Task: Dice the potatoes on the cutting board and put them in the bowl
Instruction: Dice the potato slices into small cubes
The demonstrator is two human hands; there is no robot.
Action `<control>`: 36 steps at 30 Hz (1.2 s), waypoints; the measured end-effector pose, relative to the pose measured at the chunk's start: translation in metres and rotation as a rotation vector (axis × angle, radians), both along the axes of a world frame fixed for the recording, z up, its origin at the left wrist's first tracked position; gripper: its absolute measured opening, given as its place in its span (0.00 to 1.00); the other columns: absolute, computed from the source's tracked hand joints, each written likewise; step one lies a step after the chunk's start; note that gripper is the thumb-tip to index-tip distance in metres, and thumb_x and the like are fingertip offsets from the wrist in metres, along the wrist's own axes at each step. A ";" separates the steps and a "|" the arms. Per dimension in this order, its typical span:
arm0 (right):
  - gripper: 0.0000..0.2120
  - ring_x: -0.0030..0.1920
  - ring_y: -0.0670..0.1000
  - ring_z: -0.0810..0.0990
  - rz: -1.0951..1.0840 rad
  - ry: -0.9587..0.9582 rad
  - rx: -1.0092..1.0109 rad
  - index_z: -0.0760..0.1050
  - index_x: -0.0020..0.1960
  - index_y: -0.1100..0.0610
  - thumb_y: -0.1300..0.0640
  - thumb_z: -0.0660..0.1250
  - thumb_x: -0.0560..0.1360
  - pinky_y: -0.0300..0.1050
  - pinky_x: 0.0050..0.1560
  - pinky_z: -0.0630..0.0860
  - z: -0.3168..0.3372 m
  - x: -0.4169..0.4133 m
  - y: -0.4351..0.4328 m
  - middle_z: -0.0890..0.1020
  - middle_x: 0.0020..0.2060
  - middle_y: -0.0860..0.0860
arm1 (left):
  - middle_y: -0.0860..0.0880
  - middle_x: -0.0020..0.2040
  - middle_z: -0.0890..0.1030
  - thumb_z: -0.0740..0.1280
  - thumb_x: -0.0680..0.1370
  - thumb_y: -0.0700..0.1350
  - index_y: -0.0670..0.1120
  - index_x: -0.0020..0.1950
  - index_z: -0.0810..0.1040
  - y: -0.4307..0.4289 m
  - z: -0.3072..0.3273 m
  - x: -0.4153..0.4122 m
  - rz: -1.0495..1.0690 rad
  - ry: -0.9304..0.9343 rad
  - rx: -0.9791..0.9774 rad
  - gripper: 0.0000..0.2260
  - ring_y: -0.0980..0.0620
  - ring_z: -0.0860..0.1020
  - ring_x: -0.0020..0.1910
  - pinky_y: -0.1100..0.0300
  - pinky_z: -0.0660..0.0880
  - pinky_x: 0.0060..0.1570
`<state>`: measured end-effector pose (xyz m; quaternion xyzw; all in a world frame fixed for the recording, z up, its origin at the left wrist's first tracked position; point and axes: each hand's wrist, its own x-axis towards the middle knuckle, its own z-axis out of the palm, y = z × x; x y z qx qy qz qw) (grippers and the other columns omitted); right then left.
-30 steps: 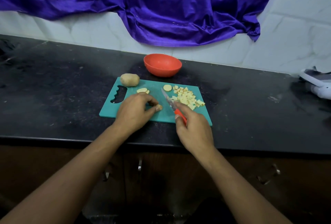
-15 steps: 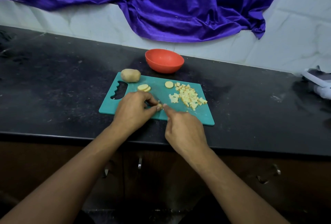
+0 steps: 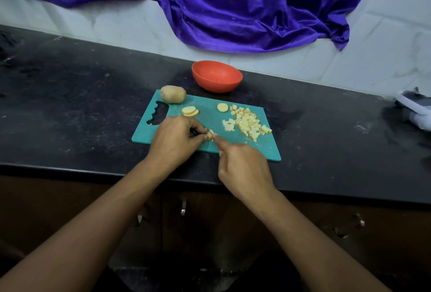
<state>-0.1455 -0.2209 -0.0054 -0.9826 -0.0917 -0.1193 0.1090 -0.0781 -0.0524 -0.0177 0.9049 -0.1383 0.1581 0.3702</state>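
Note:
A teal cutting board [image 3: 210, 107] lies on the black counter. My left hand [image 3: 173, 139] pinches a small potato piece [image 3: 210, 135] against the board near its front edge. My right hand [image 3: 242, 168] is curled around a knife, which it hides almost fully; only a bit of red handle [image 3: 220, 149] shows by the fingers. A pile of diced potato [image 3: 248, 123] lies on the board's right half. A lone slice [image 3: 222, 107], two stacked slices [image 3: 190, 111] and a whole potato [image 3: 173, 94] lie toward the back. The red bowl [image 3: 217, 77] stands behind the board.
Purple cloth [image 3: 233, 7] hangs over the white tiled wall behind the counter. A white object [image 3: 417, 112] lies at the far right on the counter. The counter's front edge runs just under my wrists, with cabinet doors below.
My right hand has swung the knife from pointing up the board to down beside the pinched piece; its blade and handle are now hidden. My left hand keeps its hold.

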 end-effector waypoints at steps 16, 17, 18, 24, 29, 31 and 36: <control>0.24 0.37 0.46 0.76 -0.011 -0.040 0.099 0.64 0.80 0.43 0.52 0.59 0.85 0.43 0.35 0.71 -0.003 -0.007 0.001 0.78 0.39 0.46 | 0.58 0.44 0.86 0.77 0.75 0.50 0.53 0.48 0.87 -0.001 0.001 -0.006 0.027 -0.035 0.016 0.04 0.61 0.81 0.45 0.55 0.81 0.51; 0.24 0.37 0.46 0.75 -0.012 -0.042 0.093 0.64 0.80 0.43 0.52 0.58 0.85 0.44 0.35 0.72 -0.002 -0.008 0.001 0.77 0.38 0.46 | 0.58 0.44 0.86 0.77 0.75 0.50 0.53 0.48 0.87 -0.001 0.002 -0.006 0.027 -0.036 0.021 0.04 0.61 0.80 0.44 0.55 0.81 0.51; 0.24 0.37 0.46 0.76 -0.005 -0.040 0.079 0.64 0.80 0.43 0.52 0.58 0.84 0.45 0.36 0.73 -0.001 -0.007 0.001 0.77 0.39 0.46 | 0.59 0.44 0.85 0.77 0.75 0.50 0.53 0.47 0.87 -0.001 0.002 -0.006 0.027 -0.039 0.025 0.03 0.61 0.80 0.44 0.56 0.81 0.51; 0.25 0.43 0.52 0.80 0.023 -0.022 -0.050 0.65 0.80 0.45 0.54 0.58 0.83 0.50 0.40 0.76 0.001 -0.003 0.005 0.81 0.44 0.49 | 0.60 0.45 0.85 0.77 0.75 0.50 0.53 0.47 0.87 -0.001 0.003 -0.008 0.021 -0.034 0.040 0.03 0.61 0.80 0.45 0.56 0.80 0.51; 0.23 0.37 0.45 0.75 0.005 -0.045 0.141 0.66 0.79 0.43 0.53 0.60 0.84 0.41 0.34 0.69 -0.003 -0.009 0.000 0.79 0.40 0.44 | 0.59 0.44 0.85 0.77 0.75 0.49 0.53 0.47 0.87 -0.001 0.004 -0.007 0.044 -0.031 0.049 0.03 0.61 0.80 0.44 0.54 0.81 0.51; 0.24 0.38 0.45 0.75 0.018 -0.061 0.148 0.65 0.80 0.43 0.52 0.59 0.85 0.41 0.34 0.71 -0.005 -0.009 -0.001 0.79 0.40 0.44 | 0.58 0.44 0.85 0.77 0.75 0.49 0.53 0.47 0.87 -0.001 0.004 -0.006 0.045 -0.025 0.056 0.03 0.61 0.80 0.44 0.53 0.81 0.51; 0.25 0.37 0.45 0.75 0.009 -0.056 0.055 0.64 0.80 0.44 0.53 0.59 0.84 0.43 0.35 0.69 -0.005 -0.007 0.002 0.76 0.39 0.44 | 0.59 0.42 0.84 0.77 0.75 0.49 0.54 0.45 0.86 0.000 0.002 -0.007 0.038 -0.027 0.034 0.02 0.60 0.80 0.44 0.53 0.81 0.51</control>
